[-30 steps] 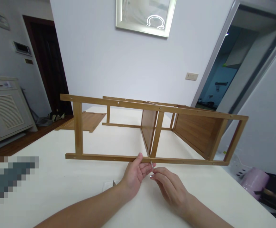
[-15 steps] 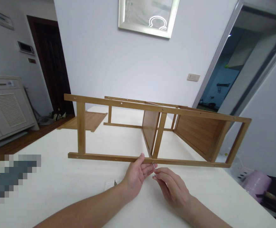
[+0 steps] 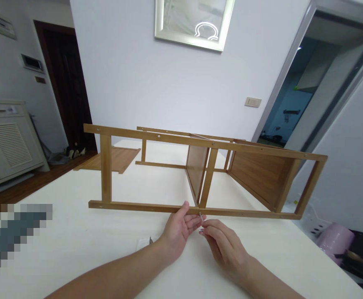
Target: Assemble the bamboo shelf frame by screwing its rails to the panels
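A wooden shelf frame point(image 3: 156, 207) lies on its side on the white table. My left hand point(image 3: 176, 236) is palm up at its lower front rail, the thumb against the rail and the other fingers stretched out just below, close to the screw. In my right hand point(image 3: 226, 245) is a small bent metal hex key point(image 3: 201, 217), pinched between thumb and fingers. Its tip meets the screw in the rail beneath the middle upright point(image 3: 208, 178). Whether the tip is fully seated is too small to tell.
A loose wooden panel point(image 3: 115, 160) lies at the table's back left. By my left forearm is a clear plastic bag point(image 3: 143, 244) with a small metal piece point(image 3: 151, 240). Off the table's right side stand a pink container point(image 3: 337, 243) and a white basket point(image 3: 314, 224).
My right fingers and the hex key have shifted very slightly. The whole view has moved a little; the left hand and frame keep their places.
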Tool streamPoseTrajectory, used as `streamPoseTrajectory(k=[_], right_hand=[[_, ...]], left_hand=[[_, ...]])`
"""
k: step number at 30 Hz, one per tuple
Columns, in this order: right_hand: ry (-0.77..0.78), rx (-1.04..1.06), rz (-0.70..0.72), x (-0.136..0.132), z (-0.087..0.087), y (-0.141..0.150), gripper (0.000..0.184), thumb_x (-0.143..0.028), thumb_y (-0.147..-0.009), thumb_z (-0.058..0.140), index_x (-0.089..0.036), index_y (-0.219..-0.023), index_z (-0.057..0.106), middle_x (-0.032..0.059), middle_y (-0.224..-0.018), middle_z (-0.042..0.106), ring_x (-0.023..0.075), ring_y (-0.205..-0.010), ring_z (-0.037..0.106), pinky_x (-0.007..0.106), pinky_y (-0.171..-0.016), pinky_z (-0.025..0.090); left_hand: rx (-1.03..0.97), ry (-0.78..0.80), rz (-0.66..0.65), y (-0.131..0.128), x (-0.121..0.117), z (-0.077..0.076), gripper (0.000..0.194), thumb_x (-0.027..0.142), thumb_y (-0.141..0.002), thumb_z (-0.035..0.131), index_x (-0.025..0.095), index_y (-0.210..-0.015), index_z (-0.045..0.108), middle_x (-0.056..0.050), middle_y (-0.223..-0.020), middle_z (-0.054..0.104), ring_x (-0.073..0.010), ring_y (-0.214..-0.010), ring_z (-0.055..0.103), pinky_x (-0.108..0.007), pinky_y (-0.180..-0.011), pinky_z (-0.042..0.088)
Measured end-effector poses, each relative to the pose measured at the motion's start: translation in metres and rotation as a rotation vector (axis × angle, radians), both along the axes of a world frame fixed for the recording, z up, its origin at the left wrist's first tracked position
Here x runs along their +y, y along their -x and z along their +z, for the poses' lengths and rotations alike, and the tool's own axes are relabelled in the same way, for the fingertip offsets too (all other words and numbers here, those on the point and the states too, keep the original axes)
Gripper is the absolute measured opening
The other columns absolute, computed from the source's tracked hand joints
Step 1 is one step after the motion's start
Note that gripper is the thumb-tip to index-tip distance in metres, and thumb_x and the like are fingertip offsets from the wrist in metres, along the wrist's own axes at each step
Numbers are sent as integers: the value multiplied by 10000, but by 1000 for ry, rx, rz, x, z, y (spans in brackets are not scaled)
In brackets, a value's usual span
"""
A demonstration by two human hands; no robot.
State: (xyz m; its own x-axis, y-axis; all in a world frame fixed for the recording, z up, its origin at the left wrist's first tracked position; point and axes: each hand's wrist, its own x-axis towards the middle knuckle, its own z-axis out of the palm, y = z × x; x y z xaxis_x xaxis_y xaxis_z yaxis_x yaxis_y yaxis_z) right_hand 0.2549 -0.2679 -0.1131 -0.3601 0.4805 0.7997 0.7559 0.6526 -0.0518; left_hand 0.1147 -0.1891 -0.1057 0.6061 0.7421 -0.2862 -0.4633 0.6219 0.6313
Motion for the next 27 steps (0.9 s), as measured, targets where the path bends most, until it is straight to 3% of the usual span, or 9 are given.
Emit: streamPoseTrajectory(k=[8,16,27], right_hand=[[-19,-114,-14,-2,10,3,276,-9,-903,452,-135,-1116,576,137,-1009,692,194,-953,672,296,-808,578],[14,-89,36,1,12,-3,307,10,-888,464,-131,-1134,580,145,-1000,697,191,-944,675,291,-781,584],[-88,-163,11,3,15,-2,324,-18,-900,475,-124,-1189,575,152,-996,691,200,-924,663,301,-732,568]], left_hand=[[6,-1,3,-1,1,-2,459,445,-957,478,67,-791,677,-143,-777,717,-206,-804,686,-311,-831,510],[-12,-3,5,-1,1,-2,441,414,-963,470,63,-797,680,-161,-797,731,-218,-829,698,-321,-857,509],[-20,-15,8,-3,3,-7,329,361,-934,507,104,-798,661,-136,-759,728,-219,-812,699,-325,-836,510]])
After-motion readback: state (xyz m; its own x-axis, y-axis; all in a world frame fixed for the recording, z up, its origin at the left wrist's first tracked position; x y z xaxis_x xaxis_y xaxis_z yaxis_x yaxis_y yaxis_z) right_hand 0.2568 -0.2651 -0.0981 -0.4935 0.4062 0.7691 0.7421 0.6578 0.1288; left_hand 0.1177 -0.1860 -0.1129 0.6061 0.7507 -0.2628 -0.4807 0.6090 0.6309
